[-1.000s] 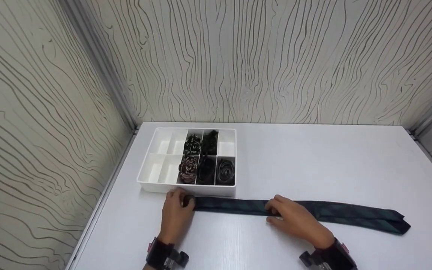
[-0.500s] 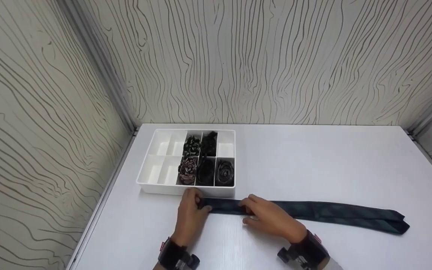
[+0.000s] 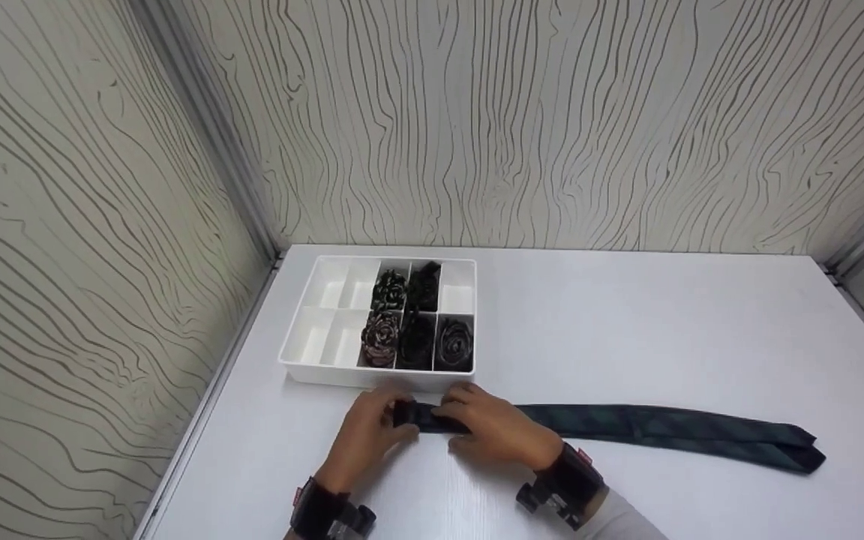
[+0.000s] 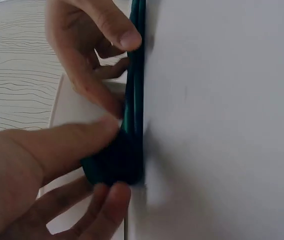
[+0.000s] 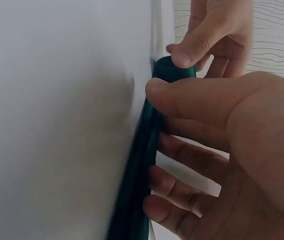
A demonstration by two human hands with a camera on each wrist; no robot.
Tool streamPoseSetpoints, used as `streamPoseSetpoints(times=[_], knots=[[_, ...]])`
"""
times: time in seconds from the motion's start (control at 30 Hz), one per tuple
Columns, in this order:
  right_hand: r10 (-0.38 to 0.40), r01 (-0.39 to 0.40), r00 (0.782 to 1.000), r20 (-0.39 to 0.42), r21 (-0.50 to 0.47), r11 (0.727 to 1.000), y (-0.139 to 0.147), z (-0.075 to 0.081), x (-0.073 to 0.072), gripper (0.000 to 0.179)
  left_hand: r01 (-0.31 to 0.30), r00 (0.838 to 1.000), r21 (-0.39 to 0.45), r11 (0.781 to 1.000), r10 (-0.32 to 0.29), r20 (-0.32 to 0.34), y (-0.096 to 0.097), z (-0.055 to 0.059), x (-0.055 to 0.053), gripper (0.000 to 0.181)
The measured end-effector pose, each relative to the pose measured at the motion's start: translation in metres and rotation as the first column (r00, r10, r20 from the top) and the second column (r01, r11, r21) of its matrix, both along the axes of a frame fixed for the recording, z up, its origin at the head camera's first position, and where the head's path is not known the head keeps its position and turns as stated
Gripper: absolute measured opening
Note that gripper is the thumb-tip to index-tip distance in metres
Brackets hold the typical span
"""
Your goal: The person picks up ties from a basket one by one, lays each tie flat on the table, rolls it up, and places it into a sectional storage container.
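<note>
A dark green necktie (image 3: 672, 431) lies lengthwise along the white table, its pointed wide end at the right. Its left end is wound into a small roll (image 4: 113, 162). My left hand (image 3: 373, 431) holds this roll between thumb and fingers. Just right of the roll, my right hand (image 3: 499, 431) pinches the flat strip by its two long edges, thumb on the near side and fingers on the far side. In the right wrist view, the roll (image 5: 169, 70) sits between the left thumb and fingers. The hands partly hide the strip between them.
Directly behind the hands stands a white divided box (image 3: 372, 375). Several dark rolled ties, such as a brownish patterned roll (image 3: 380, 339) and a black roll (image 3: 454, 344), fill some compartments. Wood-grain panels (image 3: 522, 135) rise behind and beside the table (image 3: 664, 322).
My right hand has slid left along the necktie, up close to my left hand. The left hand, with the rolled end, has shifted slightly right overall. The wide end has hardly moved.
</note>
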State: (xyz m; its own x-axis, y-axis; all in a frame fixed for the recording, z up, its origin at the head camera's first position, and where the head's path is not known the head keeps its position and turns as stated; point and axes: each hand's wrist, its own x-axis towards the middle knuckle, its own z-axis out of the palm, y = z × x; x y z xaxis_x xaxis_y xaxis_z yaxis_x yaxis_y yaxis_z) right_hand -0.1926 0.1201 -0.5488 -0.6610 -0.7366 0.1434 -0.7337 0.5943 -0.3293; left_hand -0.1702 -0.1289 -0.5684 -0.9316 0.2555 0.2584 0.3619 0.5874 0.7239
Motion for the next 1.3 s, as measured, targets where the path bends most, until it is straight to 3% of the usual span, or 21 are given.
streamPoseSetpoints(times=[0.1, 0.23, 0.33, 0.47, 0.67, 0.73, 0.93, 1.1, 1.3], knots=[[-0.014, 0.014, 0.999, 0.03, -0.002, 1.0, -0.003, 0.002, 0.0, 0.043, -0.028, 1.0, -0.084, 0.996, 0.027, -0.012, 0.003, 0.001, 0.001, 0.041], [-0.06, 0.066, 0.991, 0.116, -0.045, 0.997, -0.013, 0.002, -0.003, 0.052, -0.021, 1.0, -0.151, 0.988, 0.02, -0.006, 0.011, 0.003, 0.001, 0.041], [-0.082, 0.1, 0.982, 0.168, -0.099, 0.99, -0.022, -0.003, -0.007, 0.042, -0.004, 1.0, -0.171, 0.985, 0.003, -0.004, 0.014, 0.005, 0.001, 0.042], [-0.105, 0.129, 0.978, 0.178, -0.129, 0.983, -0.03, -0.01, -0.011, 0.025, 0.033, 0.999, -0.19, 0.981, -0.04, -0.031, 0.015, 0.008, 0.001, 0.04], [-0.106, 0.134, 0.977, 0.182, -0.147, 0.98, -0.031, -0.013, -0.012, 0.028, 0.054, 0.995, -0.224, 0.973, -0.07, -0.065, 0.011, 0.01, 0.002, 0.034], [-0.096, 0.123, 0.981, 0.17, -0.152, 0.981, -0.031, -0.014, -0.011, 0.027, 0.065, 0.995, -0.216, 0.974, -0.08, -0.063, 0.011, 0.011, 0.002, 0.032], [-0.091, 0.108, 0.989, 0.118, -0.14, 0.984, -0.025, -0.013, -0.006, 0.026, 0.13, 0.991, -0.093, 0.987, -0.134, -0.03, 0.016, 0.011, -0.002, 0.041], [-0.155, 0.17, 0.973, 0.171, -0.073, 0.983, -0.018, -0.012, -0.002, 0.048, 0.14, 0.985, -0.154, 0.978, -0.153, -0.075, 0.021, 0.01, -0.004, 0.037], [-0.151, 0.163, 0.981, 0.12, -0.099, 0.982, -0.01, -0.012, -0.002, 0.046, 0.161, 0.987, -0.136, 0.977, -0.163, -0.002, 0.024, 0.007, -0.005, 0.04]])
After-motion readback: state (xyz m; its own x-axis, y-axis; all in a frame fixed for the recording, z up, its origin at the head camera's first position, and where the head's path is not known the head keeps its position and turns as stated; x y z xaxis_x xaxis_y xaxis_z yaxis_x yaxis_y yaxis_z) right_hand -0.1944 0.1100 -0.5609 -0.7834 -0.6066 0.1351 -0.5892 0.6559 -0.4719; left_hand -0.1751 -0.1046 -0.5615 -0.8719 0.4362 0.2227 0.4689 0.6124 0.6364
